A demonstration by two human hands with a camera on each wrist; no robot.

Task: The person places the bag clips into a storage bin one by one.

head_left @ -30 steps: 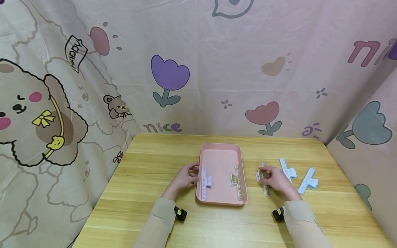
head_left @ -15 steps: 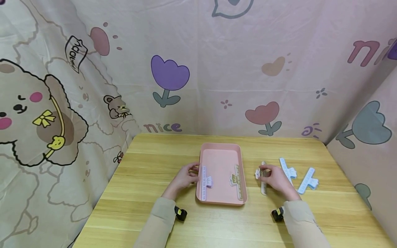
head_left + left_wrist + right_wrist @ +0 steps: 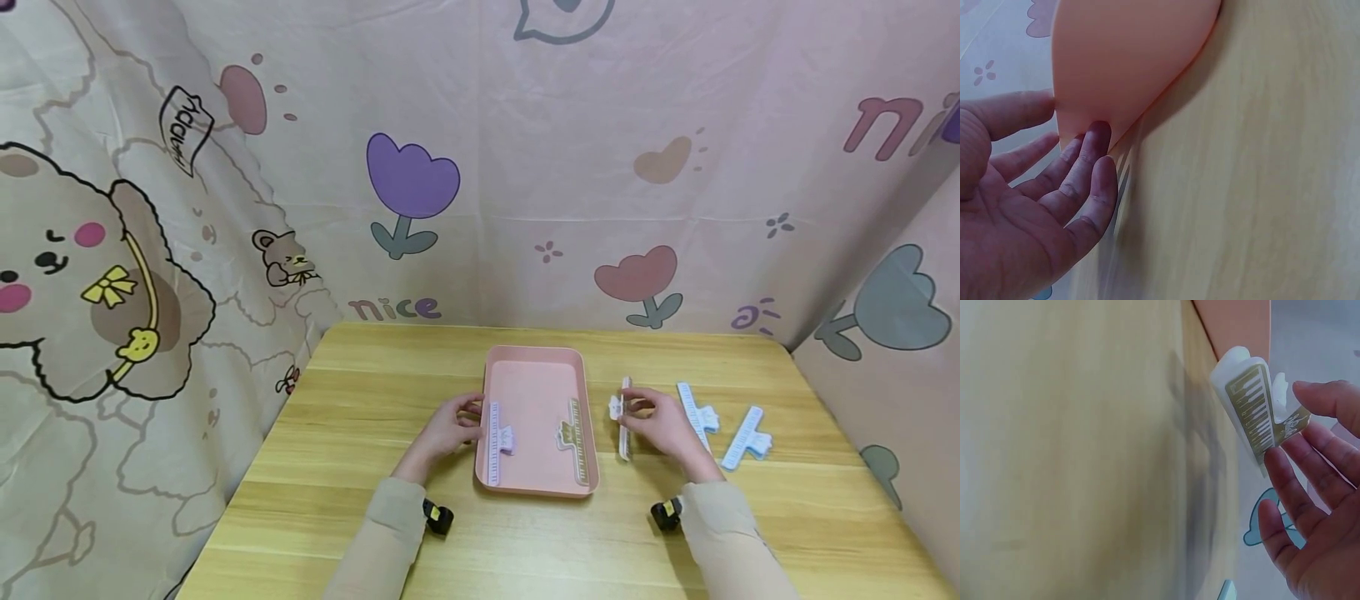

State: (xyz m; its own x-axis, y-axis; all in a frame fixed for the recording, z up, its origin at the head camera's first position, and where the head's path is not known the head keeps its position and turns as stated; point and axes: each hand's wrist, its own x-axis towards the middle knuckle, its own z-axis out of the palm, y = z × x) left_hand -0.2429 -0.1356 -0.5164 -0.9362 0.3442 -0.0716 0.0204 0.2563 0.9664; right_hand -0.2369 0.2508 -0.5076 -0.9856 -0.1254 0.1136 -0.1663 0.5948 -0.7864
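The tray (image 3: 534,383) lies on your table (image 3: 375,383), a first piano-key clip (image 3: 493,450) inside at left, a second clip (image 3: 575,440) at right. Your left hand (image 3: 448,427) touches its left wall. Rightward follow a third clip (image 3: 625,437) in your right hand (image 3: 666,423), a fourth clip (image 3: 694,413) and a fifth clip (image 3: 744,437).

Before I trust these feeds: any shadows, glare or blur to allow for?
Head: pale sheen on the table, lower middle; left wrist: shadow beside the tray, table grain soft; right wrist: shadow across the table, key pattern on the clip readable.
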